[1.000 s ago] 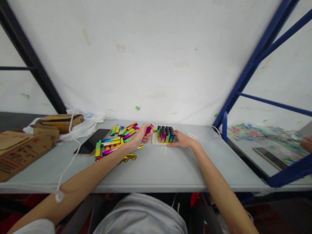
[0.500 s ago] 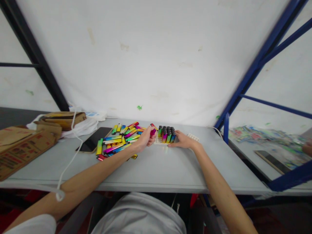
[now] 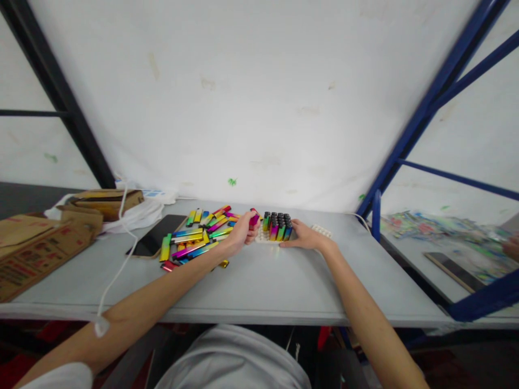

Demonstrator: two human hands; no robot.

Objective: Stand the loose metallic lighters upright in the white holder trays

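Note:
My left hand (image 3: 243, 232) is closed in a fist around a magenta and red lighter (image 3: 254, 218), whose end sticks up above the fingers. Just right of it, several shiny rainbow lighters (image 3: 279, 229) with dark tops stand upright in a white tray with holes (image 3: 263, 236). The tray's left part shows bare holes. My right hand (image 3: 306, 236) grips the right end of the tray, its thumb along the front and its fingers beside the lighters. To the left of my left hand, several more metallic lighters (image 3: 190, 240) lie in a loose pile on the grey table (image 3: 259, 286).
A dark phone (image 3: 158, 236) lies left of the pile. Behind my right hand is another white holed piece (image 3: 321, 231). Cardboard boxes (image 3: 48, 243) and a white cable (image 3: 117, 270) occupy the left. Blue frame bars (image 3: 409, 135) rise at right, with another phone (image 3: 454, 270) beyond.
The view has shifted slightly. Both hands keep nearly the same places, the left still closed on the lighter beside the tray and the right still at the tray's right end.

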